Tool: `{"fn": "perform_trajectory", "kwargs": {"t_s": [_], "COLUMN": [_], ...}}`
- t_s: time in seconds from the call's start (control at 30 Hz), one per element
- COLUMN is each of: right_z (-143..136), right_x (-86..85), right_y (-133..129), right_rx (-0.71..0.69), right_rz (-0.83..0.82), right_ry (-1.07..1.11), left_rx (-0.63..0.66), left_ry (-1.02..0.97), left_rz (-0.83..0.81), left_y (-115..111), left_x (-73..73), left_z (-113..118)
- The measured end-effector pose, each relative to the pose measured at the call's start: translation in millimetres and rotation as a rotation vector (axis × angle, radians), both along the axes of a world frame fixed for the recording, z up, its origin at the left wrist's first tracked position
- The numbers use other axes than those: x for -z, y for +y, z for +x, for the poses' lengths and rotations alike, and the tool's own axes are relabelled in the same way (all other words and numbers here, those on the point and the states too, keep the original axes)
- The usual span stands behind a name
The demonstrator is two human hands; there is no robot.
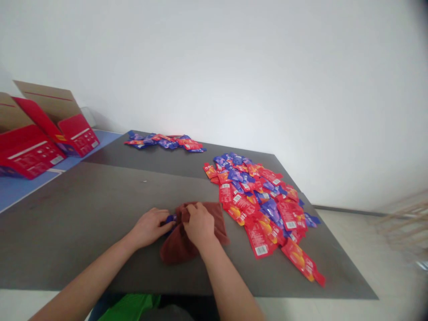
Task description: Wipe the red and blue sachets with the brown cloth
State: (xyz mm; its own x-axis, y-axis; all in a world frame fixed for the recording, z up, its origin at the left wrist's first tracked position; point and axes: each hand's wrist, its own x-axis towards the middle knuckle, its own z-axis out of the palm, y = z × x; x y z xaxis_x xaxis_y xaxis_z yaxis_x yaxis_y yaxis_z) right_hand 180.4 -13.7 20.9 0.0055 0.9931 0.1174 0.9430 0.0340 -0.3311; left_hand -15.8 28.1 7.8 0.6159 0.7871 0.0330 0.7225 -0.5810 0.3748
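Note:
Near the front of the dark table, my right hand (199, 221) is closed on a brown cloth (180, 247), which bunches up under the fingers and spreads out to both sides. Just left of it, my left hand (154, 227) pinches a small purple packet (171, 219). Most of that packet is hidden by the fingers and the cloth. To the right of the cloth lies a loose heap of red and purple packets (247, 205), some with orange fruit pictures and white barcode labels.
A second pile of packets (163, 141) lies at the table's far edge. Two opened red cardboard boxes (78, 133) stand on a blue surface (106, 141) at the left. A white wall (214, 67) rises behind the table (83, 214). At far right is a blurred wooden rack (408, 223).

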Motion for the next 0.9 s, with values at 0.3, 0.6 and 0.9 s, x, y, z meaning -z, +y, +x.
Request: {"fn": "perform_trajectory", "kwargs": {"t_s": [0.3,0.6,0.9], "right_z": [5.9,23.9,-2.9], "right_x": [-29.0,-14.2,-13.8], "right_y": [-7.0,17.0,-6.7], "right_rx": [-0.125,0.057,-0.194], "right_rz": [0.104,-0.051,0.066], "right_ry": [0.027,-0.084,-0.005], "left_rx": [0.031,0.009,0.016], "left_ry": [-0.037,-0.007,-0.042], "left_rz": [-0.049,-0.031,-0.069], "left_y": [3.8,6.1,8.3], "left_x": [-2.9,-2.6,-1.2], "left_z": [-2.7,-1.0,-4.0]}}
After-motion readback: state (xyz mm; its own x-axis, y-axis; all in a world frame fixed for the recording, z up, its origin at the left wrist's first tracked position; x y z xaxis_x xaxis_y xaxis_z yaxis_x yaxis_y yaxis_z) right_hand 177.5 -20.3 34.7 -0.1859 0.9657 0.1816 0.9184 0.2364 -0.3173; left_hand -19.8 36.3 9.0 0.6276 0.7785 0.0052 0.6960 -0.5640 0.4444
